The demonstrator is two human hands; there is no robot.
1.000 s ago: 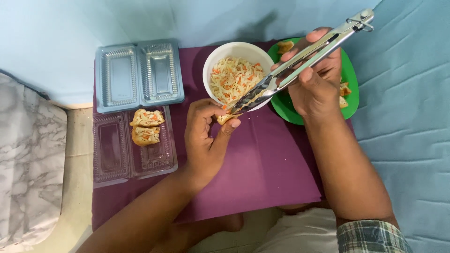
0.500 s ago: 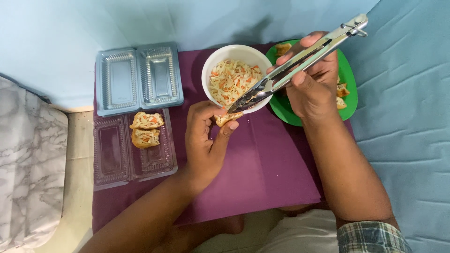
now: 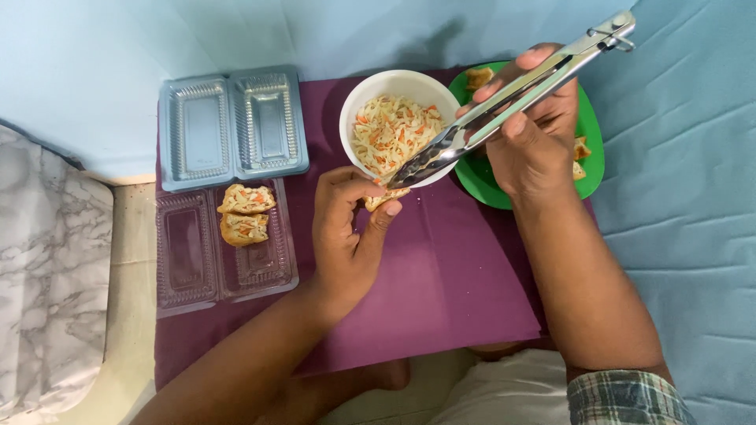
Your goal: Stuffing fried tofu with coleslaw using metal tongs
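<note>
We are holding pastry (image 3: 386,197) in left hand (image 3: 346,236), fingers pinching it just below bowl (image 3: 354,110) rim, catching filling; right hand (image 3: 535,134) gripping tongs (image 3: 504,106), tips over noodles (image 3: 394,130).

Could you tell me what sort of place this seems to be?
Probably a home food-packing spot at floor level: a purple mat over blue cloth, a white bowl of shredded filling, clear plastic clamshell boxes, and the person's bare legs beneath.
</note>
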